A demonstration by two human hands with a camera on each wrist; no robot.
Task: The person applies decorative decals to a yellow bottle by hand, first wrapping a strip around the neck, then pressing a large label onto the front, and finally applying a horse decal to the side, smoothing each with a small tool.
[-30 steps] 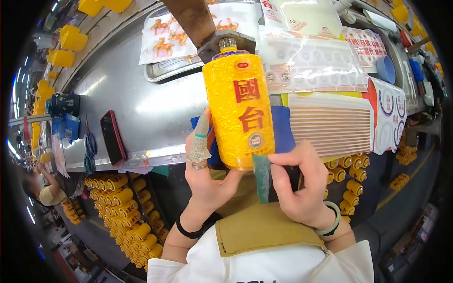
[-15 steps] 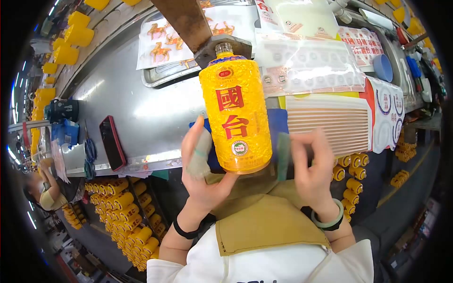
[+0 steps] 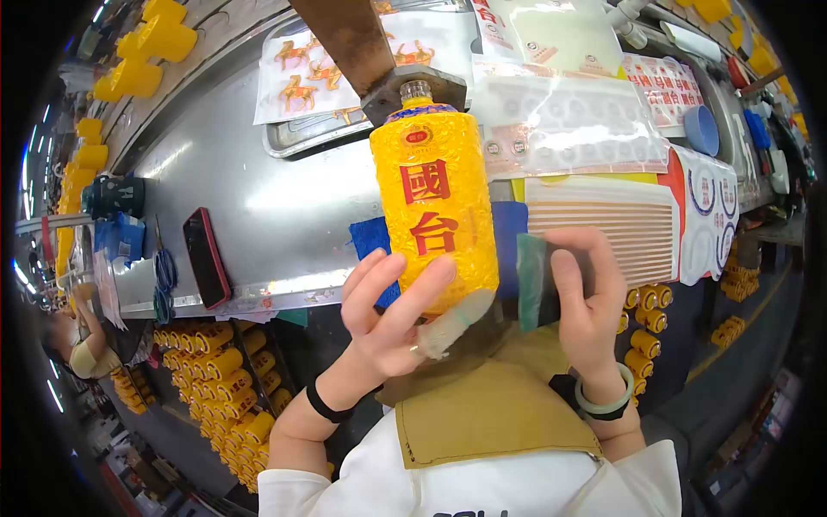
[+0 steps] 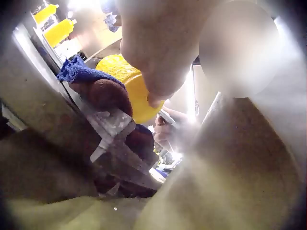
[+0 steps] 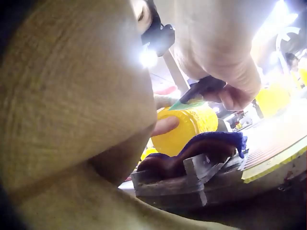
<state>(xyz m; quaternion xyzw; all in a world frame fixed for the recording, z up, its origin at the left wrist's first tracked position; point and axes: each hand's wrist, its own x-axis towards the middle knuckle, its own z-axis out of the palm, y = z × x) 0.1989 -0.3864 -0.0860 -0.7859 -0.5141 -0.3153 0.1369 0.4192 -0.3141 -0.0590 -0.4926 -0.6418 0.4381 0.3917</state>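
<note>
A yellow embossed bottle [image 3: 435,198] with red characters lies on a blue-cloth-padded cradle [image 5: 206,148], its glass neck toward a metal bracket [image 3: 379,95]. My left hand [image 3: 388,319] spreads its fingers over the bottle's lower end. One finger wears a pale cloth finger cot [image 3: 457,323], which crosses the base; the lower front of the bottle is hidden beneath these fingers. To the right, apart from the bottle, my right hand [image 3: 590,297] pinches a dark scraper [image 5: 208,86] with a translucent green edge.
A tray [image 3: 284,146] bears a sheet of gold horse stickers [image 3: 297,90]. Striped backing sheets [image 3: 594,228], bagged labels [image 3: 560,112] and a blue cup [image 3: 701,129] lie to the right. A phone [image 3: 207,258] and scissors [image 3: 164,280] are at left. Many yellow bottles [image 3: 207,379] stand below the bench.
The scraper has moved right, away from the bottle, in my right hand. My left hand has shifted from the bottle's left side onto its lower front, covering the round label. The bottle has turned slightly.
</note>
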